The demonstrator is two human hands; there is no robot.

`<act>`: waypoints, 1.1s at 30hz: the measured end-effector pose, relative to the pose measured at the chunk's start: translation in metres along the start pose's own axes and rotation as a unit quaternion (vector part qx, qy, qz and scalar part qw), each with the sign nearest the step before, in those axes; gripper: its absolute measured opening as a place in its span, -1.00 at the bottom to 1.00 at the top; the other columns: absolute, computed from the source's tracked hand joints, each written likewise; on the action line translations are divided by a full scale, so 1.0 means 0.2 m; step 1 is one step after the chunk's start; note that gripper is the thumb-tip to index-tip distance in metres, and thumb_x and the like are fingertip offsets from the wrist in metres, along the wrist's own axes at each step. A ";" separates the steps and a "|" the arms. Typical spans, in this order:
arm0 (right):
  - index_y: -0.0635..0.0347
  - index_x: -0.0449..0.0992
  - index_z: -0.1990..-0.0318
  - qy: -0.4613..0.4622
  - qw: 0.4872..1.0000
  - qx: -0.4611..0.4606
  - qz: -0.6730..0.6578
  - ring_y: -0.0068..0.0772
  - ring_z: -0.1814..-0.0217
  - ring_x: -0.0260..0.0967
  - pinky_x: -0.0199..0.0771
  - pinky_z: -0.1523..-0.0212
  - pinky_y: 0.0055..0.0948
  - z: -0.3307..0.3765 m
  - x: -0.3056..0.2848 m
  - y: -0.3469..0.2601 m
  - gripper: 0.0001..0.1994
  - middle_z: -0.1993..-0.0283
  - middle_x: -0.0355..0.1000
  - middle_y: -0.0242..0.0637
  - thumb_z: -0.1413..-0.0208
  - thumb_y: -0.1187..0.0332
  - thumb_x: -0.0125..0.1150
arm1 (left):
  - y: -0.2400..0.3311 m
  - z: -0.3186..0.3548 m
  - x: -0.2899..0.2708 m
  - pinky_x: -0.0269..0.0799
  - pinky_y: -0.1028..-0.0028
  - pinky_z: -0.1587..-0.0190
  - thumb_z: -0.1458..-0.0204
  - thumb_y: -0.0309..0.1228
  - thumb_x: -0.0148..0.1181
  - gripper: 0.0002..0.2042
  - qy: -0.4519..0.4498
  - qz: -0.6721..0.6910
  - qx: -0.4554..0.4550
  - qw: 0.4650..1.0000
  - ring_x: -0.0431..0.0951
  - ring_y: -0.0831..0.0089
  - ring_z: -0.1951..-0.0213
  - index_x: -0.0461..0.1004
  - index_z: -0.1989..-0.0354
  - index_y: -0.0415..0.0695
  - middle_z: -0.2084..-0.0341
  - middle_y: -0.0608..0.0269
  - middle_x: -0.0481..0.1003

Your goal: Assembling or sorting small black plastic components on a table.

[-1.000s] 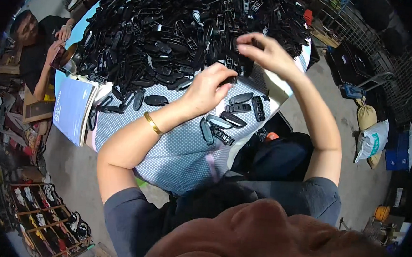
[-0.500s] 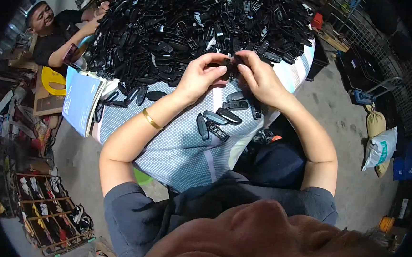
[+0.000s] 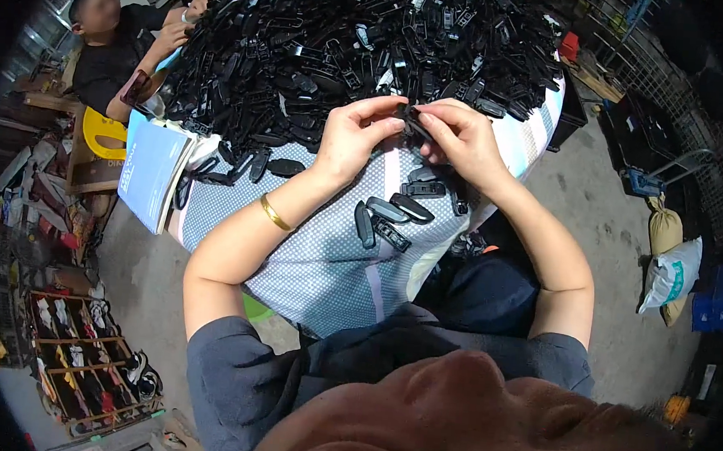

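Left hand (image 3: 352, 138), right hand (image 3: 470, 148): grip clamped on black plastic (image 3: 413, 118), outline mostly hidden; pile (image 3: 306, 62) top cut off.

Your gold bangle (image 3: 275, 213) and dark grey sleeves (image 3: 230, 363) stand out against a blue-grey cloth (image 3: 316, 277) finely patterned in white and crossed by a pale lilac stripe (image 3: 375, 289). The small piece (image 3: 419, 128) you hold is black, matching the pile (image 3: 294, 53); the book (image 3: 156, 169) is blue, the sack (image 3: 665, 226) tan, the plastic bag (image 3: 668, 276) white with teal print.
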State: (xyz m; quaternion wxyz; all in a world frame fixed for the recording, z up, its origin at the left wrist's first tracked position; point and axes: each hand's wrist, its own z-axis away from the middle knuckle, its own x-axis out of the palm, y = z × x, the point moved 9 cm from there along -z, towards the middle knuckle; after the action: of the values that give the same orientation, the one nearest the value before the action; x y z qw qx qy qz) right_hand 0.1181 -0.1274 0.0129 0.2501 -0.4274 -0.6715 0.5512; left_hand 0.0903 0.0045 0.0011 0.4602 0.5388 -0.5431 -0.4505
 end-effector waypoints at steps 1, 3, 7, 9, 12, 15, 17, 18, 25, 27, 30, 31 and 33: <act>0.37 0.44 0.21 0.015 1.000 0.002 0.009 -0.63 0.50 0.39 0.42 0.52 -0.66 0.00 0.00 -0.01 -0.83 0.24 0.36 -0.31 -0.10 0.45 0.08 | 0.00 0.00 0.01 0.43 0.63 0.26 0.02 -0.57 0.13 -0.69 -0.001 0.000 0.000 1.000 0.49 0.60 0.34 0.42 0.05 -0.27 0.32 0.24 0.51; 0.37 0.43 0.25 0.061 0.974 -0.170 0.139 -0.62 0.50 0.39 0.41 0.52 -0.64 -0.01 -0.02 -0.11 -0.85 0.25 0.36 -0.29 -0.07 0.46 0.11 | 0.00 0.02 0.04 0.42 0.62 0.22 -0.01 -0.55 0.11 -0.69 -0.004 0.107 -0.012 0.994 0.49 0.58 0.31 0.40 0.03 -0.28 0.27 0.21 0.51; 0.35 0.36 0.30 0.104 0.944 -0.211 0.232 -0.52 0.43 0.40 0.41 0.40 -0.56 0.04 0.03 -0.18 -0.80 0.26 0.38 -0.25 0.03 0.47 0.23 | 0.00 0.01 0.04 0.40 0.61 0.16 -0.04 -0.52 0.09 -0.71 -0.003 0.144 -0.018 0.989 0.48 0.57 0.25 0.40 0.03 -0.28 0.24 0.20 0.50; 0.38 0.39 0.27 0.079 0.982 -0.061 0.158 -0.47 0.41 0.39 0.40 0.35 -0.52 -0.01 0.01 -0.04 -0.74 0.27 0.41 -0.28 0.05 0.39 0.27 | 0.01 -0.01 0.03 0.37 0.60 0.11 -0.05 -0.51 0.07 -0.72 -0.016 0.170 -0.017 0.985 0.47 0.56 0.21 0.41 0.04 -0.28 0.24 0.21 0.50; 0.39 0.45 0.27 -0.018 0.977 -0.091 0.193 -0.52 0.48 0.36 0.38 0.45 -0.48 -0.01 0.06 -0.07 -0.73 0.35 0.44 -0.26 0.03 0.32 0.25 | 0.02 -0.02 0.02 0.37 0.58 0.11 -0.05 -0.51 0.07 -0.74 -0.049 0.142 -0.007 0.989 0.47 0.55 0.21 0.43 0.07 -0.28 0.23 0.20 0.51; 0.35 0.51 0.30 0.004 0.963 -0.130 0.234 -0.40 0.48 0.41 0.37 0.46 -0.46 0.01 0.08 -0.13 -0.73 0.44 0.46 -0.15 0.06 0.28 0.26 | 0.03 -0.01 0.01 0.35 0.53 0.05 -0.05 -0.50 0.06 -0.73 -0.065 0.109 -0.002 0.992 0.46 0.49 0.17 0.41 0.06 -0.29 0.21 0.15 0.49; 0.34 0.52 0.32 0.025 0.952 -0.163 0.259 -0.35 0.46 0.42 0.37 0.44 -0.46 0.02 0.08 -0.16 -0.74 0.45 0.46 -0.11 0.08 0.29 0.27 | 0.04 -0.01 0.01 0.33 0.47 -0.01 -0.07 -0.49 0.05 -0.72 -0.077 0.085 0.001 0.993 0.46 0.43 0.12 0.39 0.04 -0.30 0.18 0.10 0.48; 0.31 0.53 0.34 0.037 0.949 -0.179 0.256 -0.24 0.48 0.43 0.38 0.45 -0.39 0.03 0.08 -0.17 -0.72 0.47 0.45 -0.09 0.08 0.24 0.26 | 0.05 0.00 0.01 0.33 0.48 -0.01 -0.07 -0.50 0.05 -0.72 -0.075 0.082 -0.006 0.994 0.46 0.43 0.12 0.39 0.04 -0.30 0.18 0.10 0.48; 0.28 0.52 0.25 -0.195 0.899 -0.095 0.381 -0.18 0.32 0.40 0.35 0.28 -0.34 0.01 0.01 -0.06 -0.71 0.37 0.44 -0.12 0.11 0.28 0.25 | 0.10 -0.01 0.06 0.33 0.52 0.03 0.02 -0.54 0.10 -0.67 -0.101 -0.141 0.073 0.982 0.41 0.50 0.16 0.38 0.02 -0.22 0.10 0.20 0.43; 0.27 0.51 0.22 -0.224 0.890 -0.056 0.393 -0.17 0.30 0.40 0.35 0.24 -0.33 0.05 0.02 -0.02 -0.69 0.36 0.44 -0.11 0.11 0.28 0.25 | 0.13 -0.01 0.05 0.33 0.49 0.04 0.05 -0.54 0.12 -0.66 -0.083 -0.230 0.115 0.963 0.41 0.46 0.17 0.40 0.03 -0.18 0.11 0.21 0.44; 0.28 0.49 0.16 -0.273 0.895 -0.055 0.348 -0.17 0.27 0.41 0.36 0.22 -0.33 0.09 0.08 0.00 -0.66 0.34 0.45 -0.09 0.09 0.27 0.24 | 0.19 0.04 0.17 0.30 0.28 0.04 0.16 -0.55 0.15 -0.62 -0.123 -0.464 0.337 0.810 0.35 0.18 0.10 0.42 0.07 -0.11 0.03 0.22 0.36; 0.29 0.48 0.15 -0.289 0.901 -0.043 0.320 -0.18 0.26 0.42 0.36 0.21 -0.34 0.11 0.10 0.01 -0.64 0.32 0.45 -0.07 0.08 0.25 0.24 | 0.17 0.05 0.20 0.27 0.28 0.02 0.16 -0.54 0.15 -0.62 -0.119 -0.504 0.335 0.787 0.34 0.19 0.08 0.42 0.07 -0.10 0.04 0.22 0.37; 0.30 0.47 0.14 -0.307 0.906 -0.031 0.291 -0.19 0.25 0.43 0.37 0.19 -0.34 0.12 0.10 0.01 -0.63 0.31 0.45 -0.05 0.07 0.24 0.23 | 0.15 0.06 0.26 0.21 0.28 -0.02 0.16 -0.50 0.17 -0.62 -0.115 -0.561 0.337 0.748 0.31 0.22 0.06 0.41 0.06 -0.09 0.09 0.23 0.40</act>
State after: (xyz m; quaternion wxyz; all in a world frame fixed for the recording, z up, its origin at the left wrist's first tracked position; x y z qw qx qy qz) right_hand 0.0890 -0.1222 0.0024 -0.1530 -0.4214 -0.5774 0.6824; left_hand 0.0730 -0.0466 0.0286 -0.1524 0.8106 -0.3085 -0.4738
